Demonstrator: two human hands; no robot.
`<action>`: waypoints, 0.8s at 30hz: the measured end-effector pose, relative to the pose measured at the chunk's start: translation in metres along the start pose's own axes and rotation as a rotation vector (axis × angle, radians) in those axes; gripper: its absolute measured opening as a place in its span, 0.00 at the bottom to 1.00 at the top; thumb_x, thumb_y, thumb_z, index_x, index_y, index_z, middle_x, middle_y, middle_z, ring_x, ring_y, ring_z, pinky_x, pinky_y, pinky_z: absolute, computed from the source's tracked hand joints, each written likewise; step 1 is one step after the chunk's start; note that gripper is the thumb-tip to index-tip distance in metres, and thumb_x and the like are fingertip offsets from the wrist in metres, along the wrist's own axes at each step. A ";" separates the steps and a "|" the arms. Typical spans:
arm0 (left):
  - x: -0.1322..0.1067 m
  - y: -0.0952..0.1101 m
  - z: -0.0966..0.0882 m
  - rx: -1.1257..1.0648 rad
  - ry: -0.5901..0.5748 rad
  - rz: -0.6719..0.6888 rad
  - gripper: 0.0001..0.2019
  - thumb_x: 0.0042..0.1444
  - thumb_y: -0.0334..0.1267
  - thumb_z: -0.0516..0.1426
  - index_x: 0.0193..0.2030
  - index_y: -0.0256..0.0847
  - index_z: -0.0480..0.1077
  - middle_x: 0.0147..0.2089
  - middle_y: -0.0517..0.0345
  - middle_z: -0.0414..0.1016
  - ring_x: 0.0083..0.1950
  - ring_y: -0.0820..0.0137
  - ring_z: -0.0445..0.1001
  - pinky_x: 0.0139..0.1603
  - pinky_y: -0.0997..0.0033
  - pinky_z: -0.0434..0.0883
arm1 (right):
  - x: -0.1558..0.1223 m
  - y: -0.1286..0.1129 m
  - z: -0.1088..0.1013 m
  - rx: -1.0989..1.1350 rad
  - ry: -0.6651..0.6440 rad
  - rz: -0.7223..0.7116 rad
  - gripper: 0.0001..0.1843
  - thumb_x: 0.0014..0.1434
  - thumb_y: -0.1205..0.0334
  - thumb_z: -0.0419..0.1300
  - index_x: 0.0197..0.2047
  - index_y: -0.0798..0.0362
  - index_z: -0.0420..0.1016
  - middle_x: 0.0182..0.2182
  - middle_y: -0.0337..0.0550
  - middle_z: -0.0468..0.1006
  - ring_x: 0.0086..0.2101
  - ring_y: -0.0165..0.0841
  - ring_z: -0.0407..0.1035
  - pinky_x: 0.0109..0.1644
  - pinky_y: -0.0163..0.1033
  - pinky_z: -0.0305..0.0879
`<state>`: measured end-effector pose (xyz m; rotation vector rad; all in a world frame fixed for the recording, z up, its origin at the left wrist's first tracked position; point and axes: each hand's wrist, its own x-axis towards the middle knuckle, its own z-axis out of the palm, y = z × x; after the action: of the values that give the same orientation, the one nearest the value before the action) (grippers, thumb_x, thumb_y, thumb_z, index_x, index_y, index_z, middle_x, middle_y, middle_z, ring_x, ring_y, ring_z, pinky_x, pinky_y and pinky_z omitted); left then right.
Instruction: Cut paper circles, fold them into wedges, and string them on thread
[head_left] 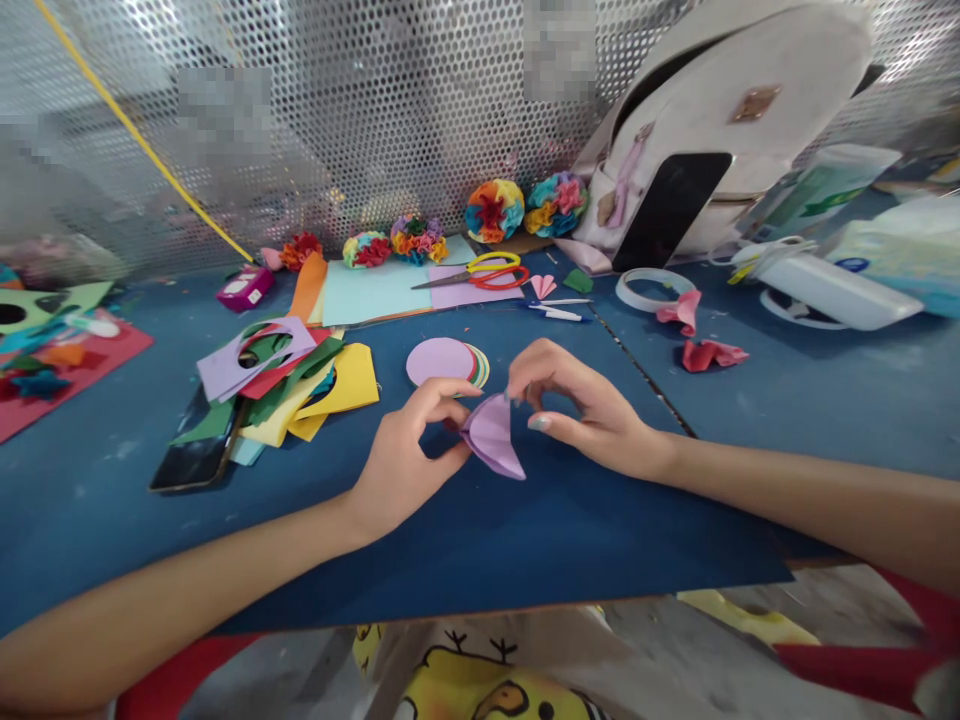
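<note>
A folded piece of light purple paper (493, 432), creased into a fan-like shape, is held just above the table front. My left hand (405, 455) is closed on its left corner, thumb below and fingers above. Close to the paper's upper right edge is my right hand (581, 410), its fingers bent and its thumb apart from them. Whether a right fingertip touches the paper I cannot tell. Just behind the hands lies a stack of round paper discs (441, 362), purple on top with other colours fanned out beneath.
Left are cut paper scraps (300, 385) over a phone (195, 450). Behind lie scissors (480, 272), pens (555, 310) and ruffled paper flowers (495, 210). On the right are a tape roll (652, 290), pink folded pieces (712, 355), a glue gun (840, 285) and a white backpack (720, 110).
</note>
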<state>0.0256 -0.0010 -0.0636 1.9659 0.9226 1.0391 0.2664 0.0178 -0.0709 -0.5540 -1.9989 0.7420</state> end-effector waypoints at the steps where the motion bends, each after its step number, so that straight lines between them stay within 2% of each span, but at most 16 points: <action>1: 0.000 0.000 0.000 0.011 -0.006 0.011 0.21 0.55 0.20 0.62 0.53 0.44 0.70 0.36 0.67 0.78 0.39 0.74 0.79 0.47 0.77 0.72 | 0.000 0.000 -0.001 -0.027 -0.025 -0.030 0.13 0.74 0.50 0.57 0.48 0.51 0.74 0.44 0.47 0.72 0.42 0.34 0.69 0.41 0.37 0.71; 4: 0.002 0.001 0.000 0.030 -0.015 0.036 0.21 0.55 0.20 0.61 0.52 0.44 0.70 0.35 0.68 0.74 0.37 0.76 0.76 0.45 0.78 0.71 | 0.000 0.001 0.000 -0.084 -0.075 -0.053 0.07 0.73 0.59 0.58 0.50 0.50 0.74 0.43 0.45 0.75 0.42 0.34 0.70 0.42 0.37 0.72; 6: 0.003 0.002 0.000 0.030 -0.027 0.029 0.21 0.54 0.19 0.60 0.51 0.44 0.69 0.33 0.70 0.73 0.36 0.76 0.75 0.45 0.78 0.70 | -0.001 0.002 0.001 -0.130 -0.074 -0.055 0.12 0.71 0.62 0.61 0.57 0.48 0.72 0.45 0.46 0.75 0.43 0.34 0.71 0.42 0.37 0.73; 8: 0.003 0.002 0.000 0.023 -0.052 0.006 0.22 0.53 0.18 0.60 0.51 0.44 0.68 0.33 0.71 0.73 0.36 0.76 0.75 0.44 0.78 0.70 | -0.001 0.002 0.002 -0.208 -0.080 -0.084 0.16 0.69 0.62 0.64 0.59 0.47 0.73 0.48 0.47 0.73 0.46 0.36 0.72 0.46 0.40 0.74; 11: 0.003 0.002 0.001 -0.006 -0.080 -0.033 0.21 0.53 0.19 0.60 0.49 0.44 0.67 0.33 0.70 0.75 0.36 0.76 0.76 0.45 0.77 0.70 | -0.001 0.000 0.003 -0.283 -0.093 -0.128 0.10 0.68 0.61 0.65 0.52 0.48 0.77 0.48 0.47 0.71 0.50 0.38 0.71 0.53 0.42 0.74; 14: 0.004 0.002 0.000 -0.054 -0.076 -0.063 0.16 0.55 0.22 0.61 0.47 0.43 0.68 0.33 0.69 0.77 0.36 0.75 0.76 0.45 0.76 0.70 | 0.000 0.000 0.002 -0.271 -0.041 -0.121 0.07 0.66 0.61 0.67 0.46 0.50 0.76 0.47 0.47 0.71 0.48 0.36 0.71 0.52 0.41 0.74; 21: 0.013 -0.010 -0.002 -0.209 -0.133 -0.190 0.02 0.55 0.32 0.63 0.36 0.40 0.76 0.32 0.61 0.77 0.33 0.72 0.74 0.38 0.73 0.69 | 0.000 0.003 0.001 -0.291 0.001 -0.146 0.10 0.67 0.68 0.65 0.50 0.49 0.76 0.47 0.46 0.74 0.48 0.36 0.73 0.53 0.41 0.74; 24: 0.015 -0.013 -0.002 -0.239 -0.148 -0.237 0.04 0.55 0.36 0.64 0.35 0.39 0.78 0.33 0.59 0.78 0.33 0.71 0.74 0.38 0.72 0.68 | 0.000 0.003 0.000 -0.336 0.028 -0.163 0.11 0.67 0.69 0.65 0.52 0.49 0.76 0.48 0.48 0.73 0.49 0.37 0.73 0.55 0.43 0.74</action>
<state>0.0267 0.0182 -0.0682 1.6666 0.8817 0.8163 0.2662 0.0199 -0.0728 -0.5821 -2.1268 0.2985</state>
